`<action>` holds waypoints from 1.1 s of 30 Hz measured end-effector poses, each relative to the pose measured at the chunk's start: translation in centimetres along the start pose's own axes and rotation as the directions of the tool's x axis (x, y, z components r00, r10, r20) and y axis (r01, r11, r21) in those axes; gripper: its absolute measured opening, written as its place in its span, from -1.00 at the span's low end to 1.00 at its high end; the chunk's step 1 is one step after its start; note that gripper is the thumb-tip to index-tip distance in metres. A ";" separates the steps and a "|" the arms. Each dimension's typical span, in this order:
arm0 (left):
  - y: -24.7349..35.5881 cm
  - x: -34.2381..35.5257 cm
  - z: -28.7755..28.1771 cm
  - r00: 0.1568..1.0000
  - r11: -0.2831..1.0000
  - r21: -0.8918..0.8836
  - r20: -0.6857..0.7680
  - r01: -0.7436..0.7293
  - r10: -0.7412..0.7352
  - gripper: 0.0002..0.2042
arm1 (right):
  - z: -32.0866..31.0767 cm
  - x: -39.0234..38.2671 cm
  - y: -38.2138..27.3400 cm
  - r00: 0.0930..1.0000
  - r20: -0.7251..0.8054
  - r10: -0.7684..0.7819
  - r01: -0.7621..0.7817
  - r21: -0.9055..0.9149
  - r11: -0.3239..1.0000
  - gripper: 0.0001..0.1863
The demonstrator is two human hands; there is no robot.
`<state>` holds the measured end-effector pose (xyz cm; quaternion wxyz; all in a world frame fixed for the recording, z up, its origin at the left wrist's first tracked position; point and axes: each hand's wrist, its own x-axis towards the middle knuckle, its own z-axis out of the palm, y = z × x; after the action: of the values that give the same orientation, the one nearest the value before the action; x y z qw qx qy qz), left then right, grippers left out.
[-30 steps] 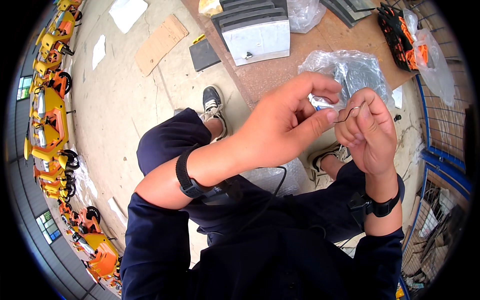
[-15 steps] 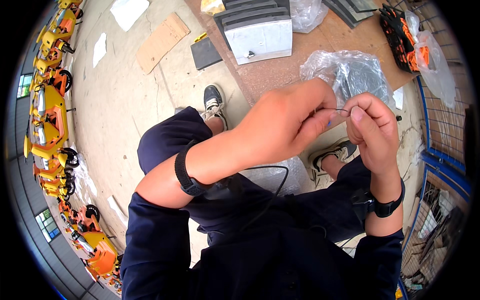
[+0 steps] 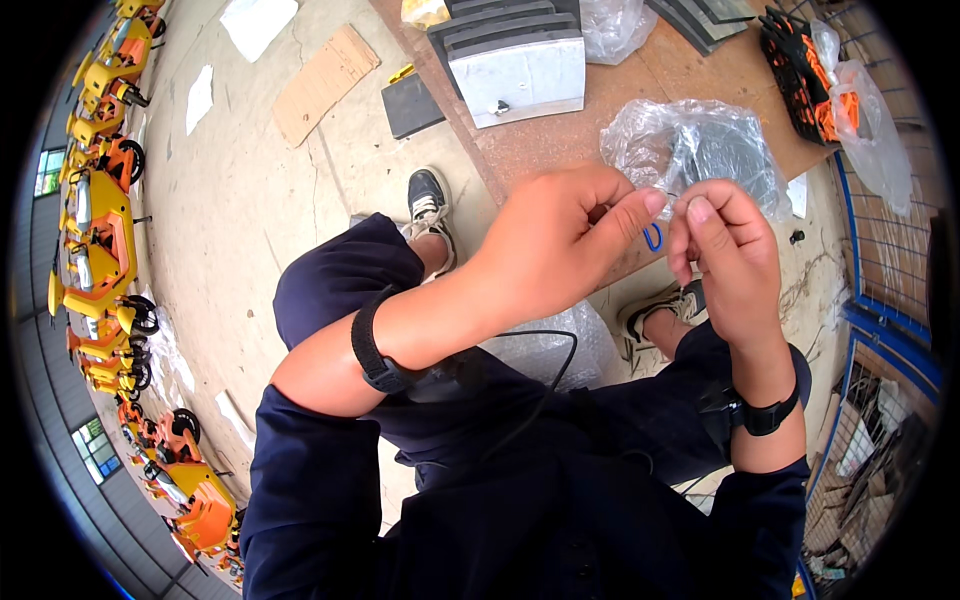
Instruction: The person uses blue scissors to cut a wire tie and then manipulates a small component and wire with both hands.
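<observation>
Both hands are raised over my lap, their fingertips nearly meeting. My left hand (image 3: pixel 560 240) is closed, pinching a short, thin dark wire between thumb and forefinger. My right hand (image 3: pixel 725 240) pinches the wire's other end, its fingers curled. A small blue loop (image 3: pixel 654 237) hangs just below the left fingertips; whether it joins the wire I cannot tell. Behind my fingers, a dark panel in crumpled clear plastic (image 3: pixel 725 150) lies on a brown board (image 3: pixel 510 155).
Several dark plates behind a silver one (image 3: pixel 515 80) stand at the top. Black-orange gloves (image 3: pixel 790 75) and a plastic bag sit upper right. Cardboard (image 3: pixel 325 85) lies on the floor. Yellow-orange scooters (image 3: pixel 100 250) line the left; blue wire cages (image 3: pixel 890 280) border the right.
My hands have shifted slightly, the right one a little leftward since half a second ago. The blue loop shows more clearly, while less of the bent wire is visible than a second ago.
</observation>
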<state>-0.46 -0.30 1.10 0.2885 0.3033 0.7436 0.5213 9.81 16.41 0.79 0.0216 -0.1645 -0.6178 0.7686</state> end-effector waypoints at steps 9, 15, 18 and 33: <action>-1.9 0.1 1.2 0.991 0.866 -0.489 -0.017 0.110 -0.136 -0.85 | 0.0 0.6 2.3 0.999 0.044 -0.024 0.038 -0.357 0.933 -0.80; -1.5 1.4 -0.2 0.999 0.837 -0.547 -0.033 0.008 -0.031 -0.85 | -7.5 6.7 10.2 0.990 -0.139 0.011 -0.110 -0.728 0.677 -0.77; -1.0 1.5 -0.8 0.994 0.870 -0.482 0.021 0.104 -0.107 -0.84 | -10.4 8.0 17.5 0.997 -0.078 0.010 -0.076 -0.924 0.374 -0.79; -0.8 1.2 -1.6 0.964 0.836 -0.491 0.216 0.244 -0.155 -0.81 | -9.6 9.9 20.0 0.976 -0.055 0.209 -0.096 -0.977 0.190 -0.75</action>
<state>-2.59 -0.56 0.62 0.4733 0.1789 0.5783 0.6400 6.52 23.07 -22.37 -0.1909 -0.1666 -0.9436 0.2129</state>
